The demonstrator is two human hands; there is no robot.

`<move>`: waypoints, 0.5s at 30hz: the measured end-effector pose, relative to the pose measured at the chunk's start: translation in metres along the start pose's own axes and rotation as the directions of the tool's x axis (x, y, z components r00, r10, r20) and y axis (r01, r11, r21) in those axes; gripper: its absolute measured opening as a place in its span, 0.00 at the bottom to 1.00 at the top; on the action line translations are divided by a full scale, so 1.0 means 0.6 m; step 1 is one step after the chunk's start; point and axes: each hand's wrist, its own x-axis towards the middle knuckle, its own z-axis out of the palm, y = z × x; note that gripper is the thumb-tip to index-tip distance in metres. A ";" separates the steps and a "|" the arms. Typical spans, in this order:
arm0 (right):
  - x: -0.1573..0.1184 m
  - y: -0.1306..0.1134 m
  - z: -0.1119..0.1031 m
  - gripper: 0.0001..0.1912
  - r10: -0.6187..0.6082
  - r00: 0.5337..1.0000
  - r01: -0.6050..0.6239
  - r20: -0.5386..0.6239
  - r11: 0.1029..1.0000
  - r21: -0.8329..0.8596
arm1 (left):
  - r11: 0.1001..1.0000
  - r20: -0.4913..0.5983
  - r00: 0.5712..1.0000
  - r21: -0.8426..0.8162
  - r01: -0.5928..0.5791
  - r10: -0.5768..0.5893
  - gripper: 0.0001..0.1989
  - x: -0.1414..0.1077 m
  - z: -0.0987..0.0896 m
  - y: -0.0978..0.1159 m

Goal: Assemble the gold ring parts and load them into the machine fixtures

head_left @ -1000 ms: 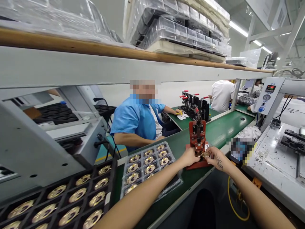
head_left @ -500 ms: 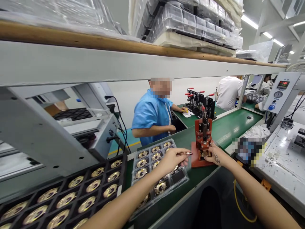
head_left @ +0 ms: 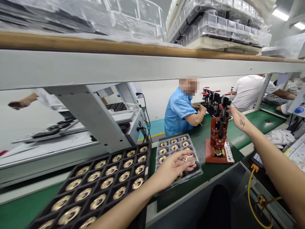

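Observation:
My left hand (head_left: 175, 165) pinches a round gold-coloured metal part (head_left: 190, 160) above the clear plastic tray (head_left: 199, 170), whose pockets hold similar round parts. Raised beside the top of the red toggle press (head_left: 218, 135) is my right hand (head_left: 235, 116), its fingers near the press's red-tipped lever; whether they touch it is unclear. A small gold part (head_left: 218, 152) sits in the fixture at the base of the press. On the left, a black divided tray (head_left: 147, 168) holds several gold rings.
A person in blue (head_left: 177, 111) sits across the green bench (head_left: 252, 125), near black clamps with red handles (head_left: 215, 98). Overhead runs a shelf (head_left: 143, 68) with stacked clear trays. A yellow hose (head_left: 249, 194) hangs at lower right.
My right hand has risen from the press's base to beside its top. My left hand has turned so the gold part's face shows. The camera view has swung left.

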 end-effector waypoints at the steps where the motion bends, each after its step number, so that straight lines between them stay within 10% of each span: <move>1: 0.023 -0.029 0.003 0.41 -0.006 1.000 0.006 0.021 1.000 0.017 | 1.000 -0.003 1.000 -0.014 -0.013 0.013 0.39 -0.004 0.008 0.002; 7: -0.034 -0.157 0.023 0.33 -0.179 0.958 0.199 -0.225 0.978 0.069 | 0.995 -0.075 0.997 -0.102 -0.017 0.010 0.36 -0.033 0.029 0.011; 15: -0.193 -0.069 0.064 0.15 -0.466 0.857 0.451 -0.219 0.885 -0.118 | 0.993 -0.118 0.993 -0.107 -0.044 0.031 0.29 -0.045 0.020 0.014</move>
